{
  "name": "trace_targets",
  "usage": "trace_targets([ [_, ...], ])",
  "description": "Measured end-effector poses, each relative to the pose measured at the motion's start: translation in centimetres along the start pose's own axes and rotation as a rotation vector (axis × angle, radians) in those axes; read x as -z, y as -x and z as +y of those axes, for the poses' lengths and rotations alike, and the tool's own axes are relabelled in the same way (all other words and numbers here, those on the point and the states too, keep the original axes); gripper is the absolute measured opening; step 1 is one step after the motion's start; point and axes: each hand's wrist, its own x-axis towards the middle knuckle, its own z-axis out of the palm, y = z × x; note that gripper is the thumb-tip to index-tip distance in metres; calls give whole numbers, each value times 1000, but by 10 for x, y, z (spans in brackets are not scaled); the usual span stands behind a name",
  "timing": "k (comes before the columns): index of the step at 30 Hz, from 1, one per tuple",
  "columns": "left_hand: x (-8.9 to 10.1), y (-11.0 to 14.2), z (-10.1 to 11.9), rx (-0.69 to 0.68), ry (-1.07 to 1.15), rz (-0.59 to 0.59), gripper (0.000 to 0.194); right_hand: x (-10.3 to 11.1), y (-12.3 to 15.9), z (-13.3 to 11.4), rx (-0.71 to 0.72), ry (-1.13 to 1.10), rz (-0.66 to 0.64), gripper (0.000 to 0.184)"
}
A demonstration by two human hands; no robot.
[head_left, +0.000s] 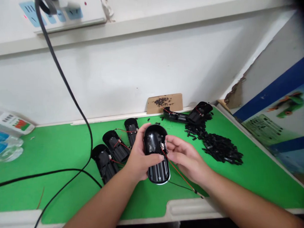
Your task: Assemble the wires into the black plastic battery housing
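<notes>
A black plastic housing [156, 144], rounded at both ends with a hollow upper part and a ribbed lower part, is held up over the green tabletop. My left hand [141, 158] wraps around its left side, thumb lying across the front. At the right edge, my right hand [185, 156] is closed with bent fingers and thumb against the housing, beside a small white connector [163, 146]. Whether a wire is pinched there I cannot tell. A red wire [178, 172] and a thin black one trail from the housing toward the front right.
Similar housings with red wires [115, 146] lie left of my hands; more [199, 112] lie at the back right. Small black parts [222, 149] are heaped on the right. Cardboard [151, 105] leans against the wall. Black cables [64, 77] cross the left side, near plastic bottles [7, 144].
</notes>
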Motion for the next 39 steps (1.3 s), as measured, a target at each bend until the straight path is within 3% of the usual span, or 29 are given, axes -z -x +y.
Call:
trace_targets([
  [4, 2, 0, 0, -7, -8, 25, 97, 0, 1, 1, 112, 175, 95, 42],
  [9, 1, -2, 0, 0, 6, 10, 95, 0, 1, -8, 516, 586, 180, 14],
  [11, 0, -1, 0, 22, 13, 6, 95, 0, 1, -12, 618, 678, 161, 13],
  [17, -2, -1, -1, 108, -37, -79, 90, -1, 2, -13, 634, 730, 198, 18],
  [22, 0, 0, -3, 172, -83, -118, 89, 1, -1, -13, 790, 894, 305, 18],
  [25, 1, -1, -4, 235, -67, -189, 91, 3, -2, -15, 706, 898, 345, 8],
  [29, 0, -1, -3, 281, -51, -252, 90, 5, -2, -16, 496, 791, 294, 11],
  [35, -7, 1, 0, 329, -48, -197, 87, 7, -1, -23, 379, 643, 226, 28],
  [39, -9, 1, 0, 310, 0, -232, 79, 9, 1, -29, 162, 339, 133, 46],
])
